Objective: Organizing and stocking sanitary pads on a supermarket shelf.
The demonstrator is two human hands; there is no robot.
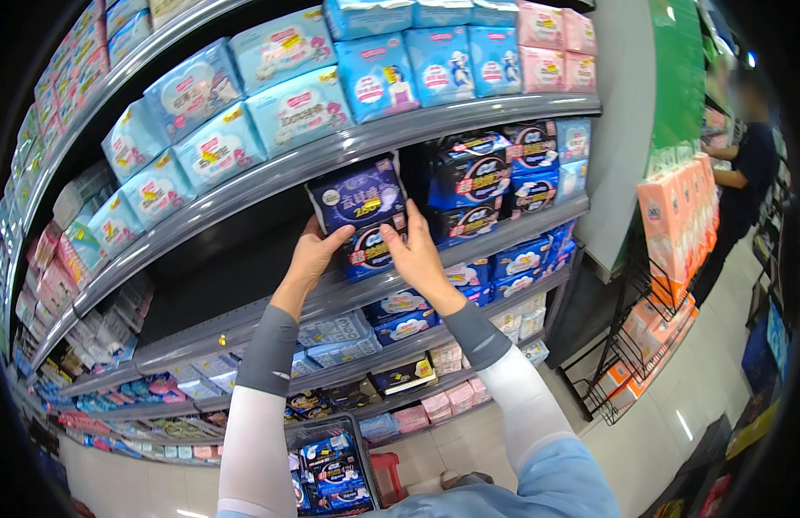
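A purple sanitary pad pack is held upright between my hands, its printed front tilted up towards me. My left hand grips its left side, with the thumb across the lower front. On the opposite edge, my right hand presses with its fingers, the thumb pointing inward. Directly below the purple pack is a black and blue pack on the middle shelf; my thumbs lie in front of its upper part, and I cannot tell whether they touch it. More black packs are stacked to the right.
Light-blue packs line the shelf above, behind a grey shelf rail. Below me stands a dark crate holding blue packs, beside a red plastic piece. At right are a black wire rack with orange tissue packs and a person.
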